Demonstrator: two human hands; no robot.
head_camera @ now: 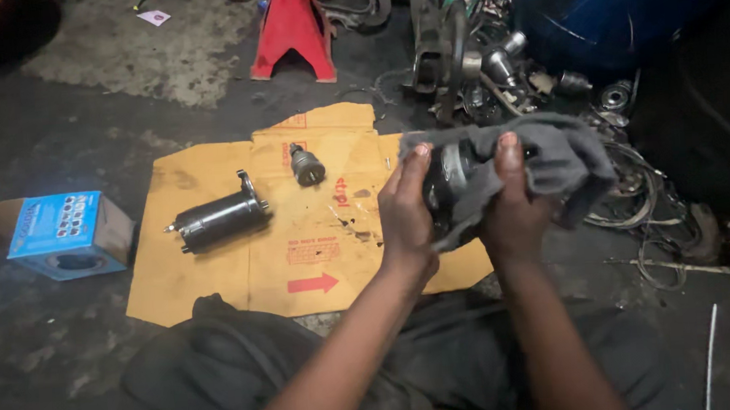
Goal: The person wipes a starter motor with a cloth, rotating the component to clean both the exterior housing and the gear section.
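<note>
My left hand [405,215] and my right hand [512,200] hold a dark metal motor part [446,175] between them, half wrapped in a grey rag [560,155]. The left hand cups the part's left side. The right hand grips the rag over the part, thumb up. On the flattened yellow cardboard [218,281] to the left lie a black cylindrical motor body [218,218] and a small metal gear piece [306,165], both apart from my hands.
A blue cardboard box [67,234] sits at the left on the dark floor. A red jack stand [291,28] stands at the back. Metal parts, rings and wires [491,62] are piled at the back right beside a blue drum [623,3]. My knees are below.
</note>
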